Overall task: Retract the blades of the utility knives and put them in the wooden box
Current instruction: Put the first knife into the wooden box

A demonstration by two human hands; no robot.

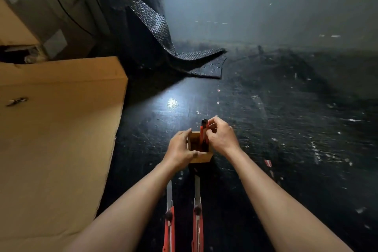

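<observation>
A small open wooden box stands on the dark floor in front of me. My left hand grips its left wall, thumb over the near rim. My right hand pinches a red utility knife that stands upright inside the box, its black end sticking up above the rim. Two more red utility knives lie on the floor nearer to me, side by side, with their silver blades extended toward the box: one on the left and one on the right.
A large cardboard box lies at the left, close to my left arm. A roll of dark bubble wrap stands at the back with a sheet trailing onto the floor. The scuffed black floor stretches to the right.
</observation>
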